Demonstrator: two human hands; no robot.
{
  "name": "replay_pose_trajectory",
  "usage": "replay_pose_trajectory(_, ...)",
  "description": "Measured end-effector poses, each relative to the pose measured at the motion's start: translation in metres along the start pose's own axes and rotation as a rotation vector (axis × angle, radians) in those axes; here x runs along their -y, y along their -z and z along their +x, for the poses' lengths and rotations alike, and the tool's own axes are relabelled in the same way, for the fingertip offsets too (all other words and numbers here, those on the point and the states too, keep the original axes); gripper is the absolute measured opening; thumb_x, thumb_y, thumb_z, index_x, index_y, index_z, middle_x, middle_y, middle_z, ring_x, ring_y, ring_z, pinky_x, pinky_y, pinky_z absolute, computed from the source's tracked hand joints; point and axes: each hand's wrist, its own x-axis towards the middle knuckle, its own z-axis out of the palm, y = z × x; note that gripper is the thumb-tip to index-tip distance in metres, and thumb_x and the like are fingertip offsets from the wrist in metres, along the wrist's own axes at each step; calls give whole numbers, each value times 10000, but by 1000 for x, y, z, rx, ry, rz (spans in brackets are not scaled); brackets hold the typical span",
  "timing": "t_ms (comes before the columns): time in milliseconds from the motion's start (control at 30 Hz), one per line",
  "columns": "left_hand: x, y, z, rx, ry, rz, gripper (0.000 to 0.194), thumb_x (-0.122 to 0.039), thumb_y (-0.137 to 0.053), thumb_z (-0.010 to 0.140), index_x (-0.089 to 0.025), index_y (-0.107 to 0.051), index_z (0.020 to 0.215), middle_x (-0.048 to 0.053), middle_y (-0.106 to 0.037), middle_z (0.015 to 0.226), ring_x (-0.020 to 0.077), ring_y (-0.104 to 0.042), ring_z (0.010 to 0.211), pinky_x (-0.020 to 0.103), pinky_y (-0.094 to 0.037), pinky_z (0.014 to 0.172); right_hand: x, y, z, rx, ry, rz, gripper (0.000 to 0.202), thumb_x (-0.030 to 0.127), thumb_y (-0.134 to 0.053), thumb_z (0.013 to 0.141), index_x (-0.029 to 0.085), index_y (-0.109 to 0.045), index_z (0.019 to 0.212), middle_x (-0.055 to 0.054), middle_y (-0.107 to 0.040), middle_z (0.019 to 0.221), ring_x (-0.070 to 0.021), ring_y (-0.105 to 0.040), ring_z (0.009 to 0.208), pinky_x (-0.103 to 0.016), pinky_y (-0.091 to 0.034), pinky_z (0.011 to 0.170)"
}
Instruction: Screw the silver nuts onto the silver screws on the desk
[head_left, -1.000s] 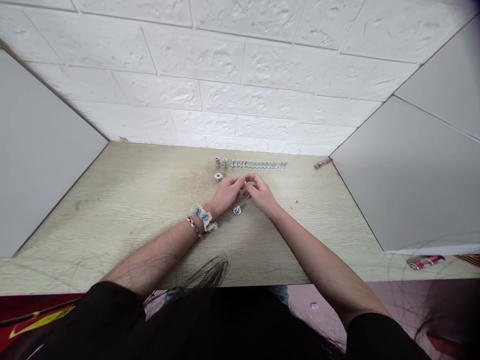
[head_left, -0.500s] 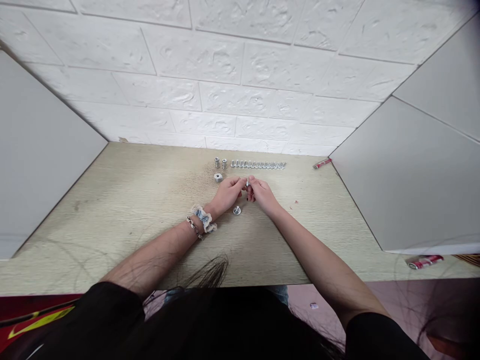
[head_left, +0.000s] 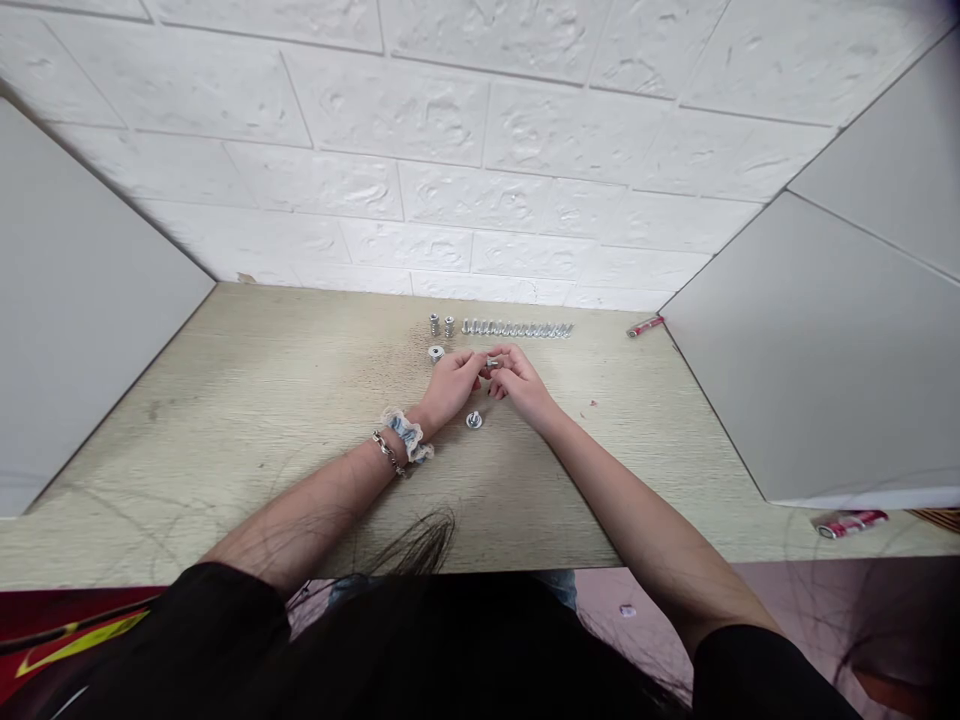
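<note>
Over the middle of the table, a small silver bolt [head_left: 492, 364] sits between my two hands. My left hand [head_left: 451, 388] pinches its left end with thumb and fingers; a scrunchie and a chain bracelet circle that wrist. Around the other end, my right hand [head_left: 523, 386] has its thumb and index finger, with the remaining fingers curled below. Just under my hands stands a bolt with a wide washer [head_left: 474, 420]. Beside my left fingertips is a stack of round washers [head_left: 436, 354]. Fingers partly hide the held bolt.
A row of several bolts [head_left: 517, 329] stands near the wall, with two bolts carrying nuts [head_left: 442, 326] left of it. One red battery [head_left: 646, 326] lies by the right panel [head_left: 817, 350], another red battery [head_left: 852, 524] at the front right. A grey panel [head_left: 90, 300] bounds the left.
My right index finger has lifted and stretched over the bolt while the thumb has dropped lower. The bolt now lies more sideways. My left hand has barely moved.
</note>
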Motion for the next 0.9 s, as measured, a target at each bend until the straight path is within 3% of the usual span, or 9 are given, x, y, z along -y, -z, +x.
replay_pose_trajectory(100,-3,0,-2,-8,-14,43,325,-386,-471,786,-160,-495,553,-31,-456,491,91,-412,493,237,-323,511,-2,0,1,-42,-37,11,213,395,-527,730,215,-447,811,73,-527,636,-57,-484,463,-194,-383,461)
replay_pose_trajectory(267,-6,-1,-4,17,-93,96,364,-380,-472,788,-167,-441,495,-31,-446,482,91,-404,499,234,-324,513,-4,1,4,-6,-32,-35,445,613,-464,749,184,-483,632,35,-482,525,-72,-466,449,-212,-391,453)
replay_pose_trajectory(400,-5,-1,-4,30,-97,95,361,-362,-469,791,-168,-435,489,-30,-452,483,92,-409,502,231,-327,505,-3,1,3,5,-35,-66,525,674,-441,729,179,-487,562,14,-485,481,-75,-444,429,-221,-385,441)
replay_pose_trajectory(533,-3,-1,-3,44,-112,102,363,-358,-452,801,-167,-449,492,-29,-457,482,90,-412,500,229,-325,509,-2,1,3,10,-29,-53,444,601,-482,739,178,-492,606,29,-485,508,-70,-450,438,-216,-381,446)
replay_pose_trajectory(667,2,-1,-1,10,-106,152,347,-361,-465,787,-167,-451,500,-29,-451,489,93,-412,502,239,-308,506,-2,0,3,-14,-19,31,207,376,-550,697,209,-449,764,77,-486,567,-65,-468,449,-203,-377,458)
replay_pose_trajectory(767,4,-1,-1,3,-98,158,342,-382,-459,788,-166,-462,522,-30,-446,492,95,-404,500,245,-301,505,-2,0,3,-18,15,96,249,264,-530,637,234,-394,843,103,-499,620,-60,-471,443,-202,-379,470)
replay_pose_trajectory(900,2,-1,-1,3,-109,143,364,-391,-452,796,-163,-444,513,-29,-441,494,91,-399,504,241,-304,511,-2,-1,2,-30,3,105,250,291,-525,655,235,-388,857,100,-517,638,-59,-476,448,-208,-384,485)
